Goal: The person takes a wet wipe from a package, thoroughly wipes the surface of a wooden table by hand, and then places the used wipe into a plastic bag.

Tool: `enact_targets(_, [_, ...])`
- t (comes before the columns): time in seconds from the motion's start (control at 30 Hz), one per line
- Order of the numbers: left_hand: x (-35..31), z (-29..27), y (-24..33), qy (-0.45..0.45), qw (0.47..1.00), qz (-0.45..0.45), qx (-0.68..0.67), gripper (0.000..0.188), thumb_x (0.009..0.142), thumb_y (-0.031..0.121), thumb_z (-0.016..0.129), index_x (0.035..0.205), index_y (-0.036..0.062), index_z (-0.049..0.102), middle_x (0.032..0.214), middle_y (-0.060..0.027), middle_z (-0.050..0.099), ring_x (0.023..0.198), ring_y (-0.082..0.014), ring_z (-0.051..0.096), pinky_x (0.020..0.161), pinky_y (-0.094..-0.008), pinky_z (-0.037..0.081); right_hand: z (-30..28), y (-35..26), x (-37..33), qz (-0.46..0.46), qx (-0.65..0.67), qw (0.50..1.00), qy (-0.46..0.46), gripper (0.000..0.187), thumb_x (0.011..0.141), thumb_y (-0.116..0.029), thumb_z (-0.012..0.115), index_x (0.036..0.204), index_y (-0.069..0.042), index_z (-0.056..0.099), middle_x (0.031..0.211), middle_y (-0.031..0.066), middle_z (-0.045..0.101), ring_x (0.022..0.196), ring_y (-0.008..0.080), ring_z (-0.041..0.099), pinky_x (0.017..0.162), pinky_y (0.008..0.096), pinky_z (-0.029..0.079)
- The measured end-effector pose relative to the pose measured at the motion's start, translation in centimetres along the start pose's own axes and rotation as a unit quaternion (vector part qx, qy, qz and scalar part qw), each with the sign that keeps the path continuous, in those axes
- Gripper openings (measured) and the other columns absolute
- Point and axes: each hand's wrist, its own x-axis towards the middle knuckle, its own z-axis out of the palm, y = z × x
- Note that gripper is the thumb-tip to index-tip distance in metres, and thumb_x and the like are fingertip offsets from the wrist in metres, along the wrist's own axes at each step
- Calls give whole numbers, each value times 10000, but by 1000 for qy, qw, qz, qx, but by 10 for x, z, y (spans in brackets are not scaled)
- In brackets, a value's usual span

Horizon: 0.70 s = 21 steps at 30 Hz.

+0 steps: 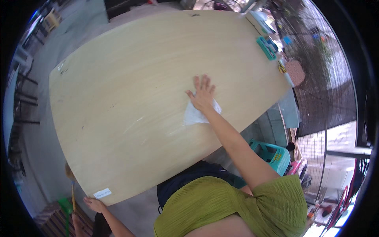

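Note:
My right hand [203, 94] lies flat with its fingers spread on a large pale wood-look table [130, 79]. Under its palm and wrist is a crumpled white cloth [194, 115], pressed against the tabletop. Down at the table's near left corner, my left hand [95, 204] touches the edge with its fingers stretched out. Just beside it a small white label [103, 193] is stuck on the surface. A few dark marks and pale streaks show on the tabletop.
Along the table's right edge sit a box [258, 24], a teal tray-like item [266, 48] and something yellow-handled [281, 67]. A teal plastic stool [281, 160] stands below right. On the lower left are a broom [69, 172] and a green dustpan [65, 205].

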Motion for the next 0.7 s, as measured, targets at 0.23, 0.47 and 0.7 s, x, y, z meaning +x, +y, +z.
enact_targets(0.23, [-60, -4, 57, 309, 951, 17, 31, 681, 1010, 534, 310, 1407, -14, 385, 1428, -279, 378, 1311, -437, 386, 1057, -551, 354, -24, -16, -113, -102, -9, 987, -126, 836, 916, -622, 436, 1556, -184, 122, 1602, 208, 22, 1465, 419, 92, 1112, 667, 127])
enact_targets(0.47, [-255, 19, 230, 77, 947, 274, -150, 779, 993, 588, 281, 1473, -26, 269, 1516, -295, 198, 1436, -418, 149, 1145, -543, 159, 3, 85, 27, 4, -88, 996, -34, 808, 932, -636, 375, 1557, -193, 120, 1603, 197, 61, 1472, 396, 90, 1133, 625, 139])
enact_targets(0.7, [-355, 0, 315, -22, 944, 317, -86, 698, 1001, 576, 269, 1501, 90, 296, 1546, -266, 86, 1448, -412, 96, 1137, -539, 177, 15, 226, 100, 11, -48, 998, 28, 767, 934, -596, 421, 1542, -180, 206, 1582, 239, 118, 1464, 409, 111, 1132, 616, 156])
